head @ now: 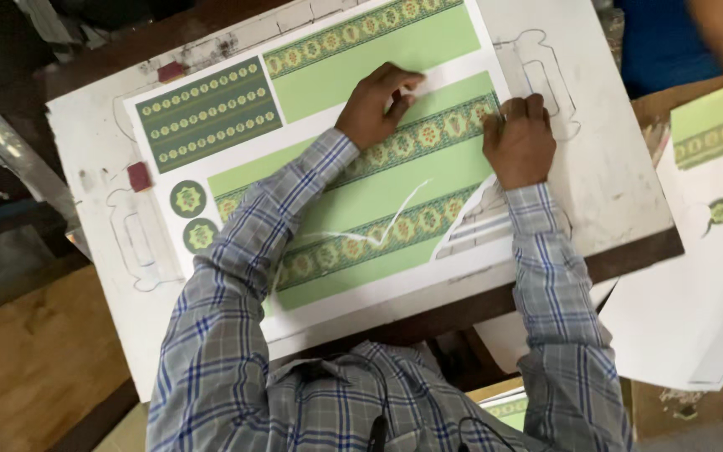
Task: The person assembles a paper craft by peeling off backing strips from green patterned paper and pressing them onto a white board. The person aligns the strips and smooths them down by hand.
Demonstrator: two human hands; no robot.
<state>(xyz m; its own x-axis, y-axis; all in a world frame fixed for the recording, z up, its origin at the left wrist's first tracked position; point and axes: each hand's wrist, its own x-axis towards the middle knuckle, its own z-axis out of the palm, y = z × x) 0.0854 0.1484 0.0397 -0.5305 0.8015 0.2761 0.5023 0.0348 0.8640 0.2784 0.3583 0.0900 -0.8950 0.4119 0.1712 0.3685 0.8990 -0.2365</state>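
The large printed paper sheet with light green panels and dark green ornamental bands (353, 201) lies flat on a white, scuffed work board (621, 192). Its bands run along a slant, from lower left to upper right, directly under both hands. The left hand (376, 105) presses on the sheet with curled fingers, holding nothing. The right hand (519, 141) is closed like a fist at the sheet's right edge, near a curved cut; whether it grips a small tool, I cannot tell. Both sleeves are checked blue-grey cloth.
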